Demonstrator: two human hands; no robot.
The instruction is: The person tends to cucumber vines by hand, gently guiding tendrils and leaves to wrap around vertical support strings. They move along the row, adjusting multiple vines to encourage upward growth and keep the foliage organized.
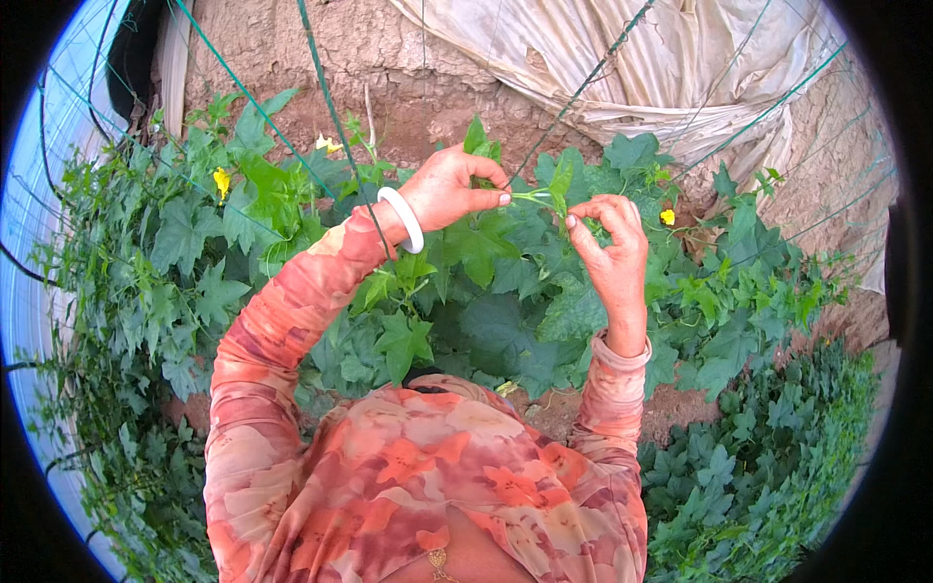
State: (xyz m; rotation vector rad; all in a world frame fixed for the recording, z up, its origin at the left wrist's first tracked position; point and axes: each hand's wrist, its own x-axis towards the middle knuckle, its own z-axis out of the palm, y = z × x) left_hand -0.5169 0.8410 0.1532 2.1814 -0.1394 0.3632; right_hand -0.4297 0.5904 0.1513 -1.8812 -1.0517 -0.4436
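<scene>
My left hand (453,186), with a white bangle (403,218) at its wrist, pinches a green vine stem (526,195) between thumb and forefinger. To its right, the thumb and forefinger of my right hand (616,244) meet at the lower edge of a young light-green shoot (560,186). The shoot joins the stem in the gap between my hands. A dark green twine (583,87) slants down from the upper right to the fingertips of my left hand. Broad lobed leaves (481,248) of the vine spread below both hands.
More green twines (321,80) run down past my left forearm. Yellow flowers (221,182) dot the foliage. A cracked earth wall (291,44) rises behind, partly covered by pale plastic sheeting (619,51). Translucent film (36,306) borders the left; another leafy row (758,466) grows at lower right.
</scene>
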